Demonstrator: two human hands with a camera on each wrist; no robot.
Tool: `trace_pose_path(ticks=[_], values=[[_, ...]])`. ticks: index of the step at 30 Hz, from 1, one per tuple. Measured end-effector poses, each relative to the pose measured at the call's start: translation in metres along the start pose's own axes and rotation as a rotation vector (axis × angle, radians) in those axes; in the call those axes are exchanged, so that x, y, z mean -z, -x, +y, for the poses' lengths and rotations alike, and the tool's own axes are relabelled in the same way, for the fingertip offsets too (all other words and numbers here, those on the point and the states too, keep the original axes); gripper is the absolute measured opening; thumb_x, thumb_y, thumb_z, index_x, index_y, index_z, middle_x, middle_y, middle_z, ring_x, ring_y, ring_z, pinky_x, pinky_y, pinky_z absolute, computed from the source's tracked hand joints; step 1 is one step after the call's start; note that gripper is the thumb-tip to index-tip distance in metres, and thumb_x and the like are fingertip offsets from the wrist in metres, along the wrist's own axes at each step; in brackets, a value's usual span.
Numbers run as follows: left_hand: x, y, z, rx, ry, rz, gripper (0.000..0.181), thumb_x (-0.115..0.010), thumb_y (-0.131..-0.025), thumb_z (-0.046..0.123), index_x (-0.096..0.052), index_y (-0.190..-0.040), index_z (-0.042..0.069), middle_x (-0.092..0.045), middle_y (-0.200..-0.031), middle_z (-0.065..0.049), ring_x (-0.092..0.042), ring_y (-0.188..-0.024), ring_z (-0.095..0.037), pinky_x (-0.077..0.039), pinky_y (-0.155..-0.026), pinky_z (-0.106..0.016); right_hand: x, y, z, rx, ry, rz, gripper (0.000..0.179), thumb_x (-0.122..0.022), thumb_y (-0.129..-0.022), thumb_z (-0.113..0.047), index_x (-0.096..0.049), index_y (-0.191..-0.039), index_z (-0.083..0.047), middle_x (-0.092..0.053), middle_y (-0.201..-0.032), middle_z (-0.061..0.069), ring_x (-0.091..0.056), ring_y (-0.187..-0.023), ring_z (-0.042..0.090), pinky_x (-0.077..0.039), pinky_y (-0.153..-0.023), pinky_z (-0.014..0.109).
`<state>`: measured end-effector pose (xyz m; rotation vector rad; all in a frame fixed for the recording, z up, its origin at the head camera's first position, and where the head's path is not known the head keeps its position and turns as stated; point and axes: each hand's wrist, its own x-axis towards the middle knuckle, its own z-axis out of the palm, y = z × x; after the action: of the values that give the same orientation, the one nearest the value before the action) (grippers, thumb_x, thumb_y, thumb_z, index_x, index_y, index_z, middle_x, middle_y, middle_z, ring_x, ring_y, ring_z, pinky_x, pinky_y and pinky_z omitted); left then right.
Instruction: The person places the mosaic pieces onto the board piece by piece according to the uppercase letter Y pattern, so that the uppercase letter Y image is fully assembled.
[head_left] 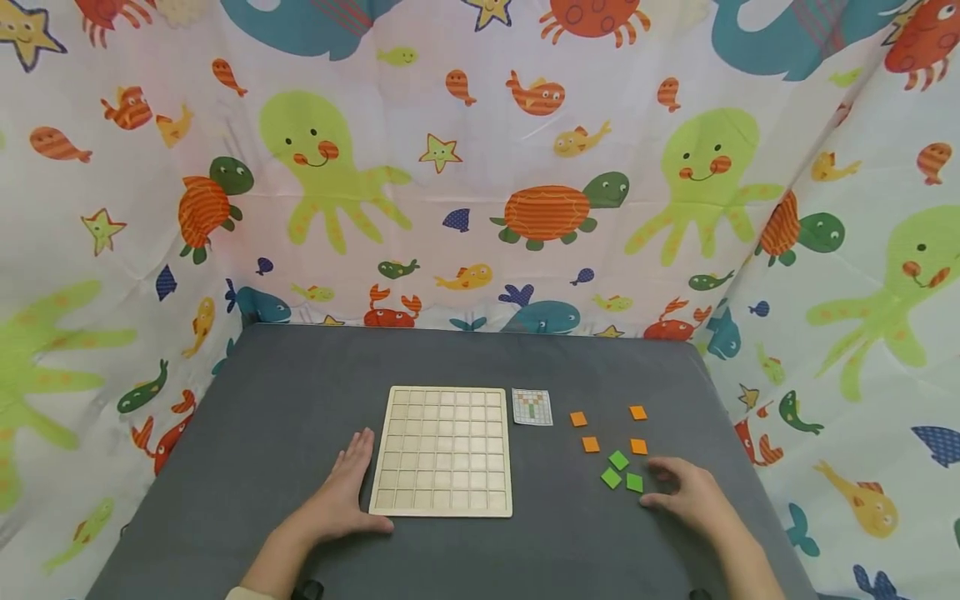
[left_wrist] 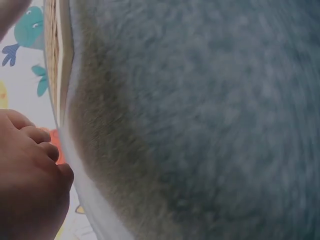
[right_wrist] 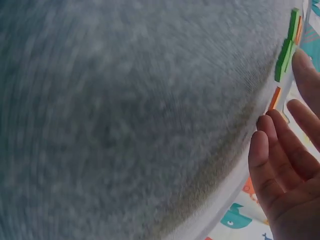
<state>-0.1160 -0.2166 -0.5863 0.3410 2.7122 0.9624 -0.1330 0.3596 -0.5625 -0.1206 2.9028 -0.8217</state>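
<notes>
A pale wooden board (head_left: 441,452) divided into a grid of square cells lies flat on the table. My left hand (head_left: 341,496) rests along its left side, fingers stretched away from me and thumb by the near left corner. Whether it touches the edge is hard to tell. To the right lie three green square tiles (head_left: 634,482) and several orange square tiles (head_left: 591,444). My right hand (head_left: 690,496) is just right of the green tiles, its fingers loosely bent, with nothing visible in it. In the right wrist view, green tiles (right_wrist: 284,60) appear beyond the fingertips.
A small card (head_left: 532,407) printed with a grid and a coloured pattern lies between the board and the tiles. Dark grey cloth (head_left: 315,367) covers the table. A curtain (head_left: 465,158) with sea animals hangs behind it and along both sides.
</notes>
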Motion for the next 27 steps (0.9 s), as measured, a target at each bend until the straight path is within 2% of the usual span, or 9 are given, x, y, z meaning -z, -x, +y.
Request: trace_pose_path(ticks=[6, 9, 14, 22, 27], values=[[-0.006, -0.003, -0.001, -0.024, 0.012, -0.001, 0.15, -0.09, -0.058, 0.065, -0.003, -0.162, 0.001, -0.004, -0.17, -0.016, 0.001, -0.157, -0.036, -0.005, -0.125, -0.059, -0.005, -0.001, -0.001, -0.024, 0.017, -0.041, 0.059, -0.095, -0.065, -0.031, -0.074, -0.115, -0.01, -0.071, -0.111, 0.008, -0.067, -0.099, 0.026, -0.055, -0.085, 0.05], [-0.006, -0.004, -0.002, -0.013, 0.012, -0.008, 0.149, -0.09, -0.058, 0.064, -0.004, -0.161, 0.0, -0.004, -0.169, -0.018, 0.001, -0.157, -0.038, -0.004, -0.124, -0.061, -0.009, -0.002, -0.002, -0.028, 0.024, -0.041, 0.056, -0.096, -0.064, -0.028, -0.074, -0.113, -0.011, -0.071, -0.11, 0.006, -0.066, -0.098, 0.025, -0.055, -0.084, 0.048], [-0.009, -0.006, -0.003, 0.016, 0.0, -0.02, 0.146, -0.091, -0.059, 0.06, -0.005, -0.161, 0.0, -0.005, -0.169, -0.019, 0.0, -0.157, -0.038, -0.004, -0.124, -0.06, -0.012, -0.004, -0.005, -0.018, 0.008, -0.036, 0.047, -0.094, -0.068, -0.021, -0.074, -0.11, -0.013, -0.071, -0.105, 0.003, -0.065, -0.094, 0.022, -0.054, -0.081, 0.042], [-0.009, -0.005, -0.004, 0.027, -0.046, -0.05, 0.134, -0.088, -0.064, 0.06, -0.017, -0.161, 0.002, -0.006, -0.169, -0.021, 0.0, -0.156, -0.04, -0.005, -0.123, -0.06, -0.016, -0.005, -0.009, 0.025, 0.004, -0.024, 0.034, -0.089, -0.075, -0.019, -0.077, -0.106, -0.013, -0.07, -0.104, 0.001, -0.065, -0.087, 0.016, -0.055, -0.075, 0.032], [-0.007, -0.005, -0.003, 0.034, -0.048, -0.049, 0.132, -0.087, -0.067, 0.06, -0.014, -0.161, 0.002, -0.006, -0.169, -0.02, 0.0, -0.157, -0.038, -0.004, -0.124, -0.058, -0.019, -0.006, -0.012, 0.035, -0.002, -0.021, 0.029, -0.087, -0.077, -0.015, -0.077, -0.104, -0.012, -0.071, -0.102, 0.001, -0.063, -0.083, 0.013, -0.053, -0.07, 0.027]])
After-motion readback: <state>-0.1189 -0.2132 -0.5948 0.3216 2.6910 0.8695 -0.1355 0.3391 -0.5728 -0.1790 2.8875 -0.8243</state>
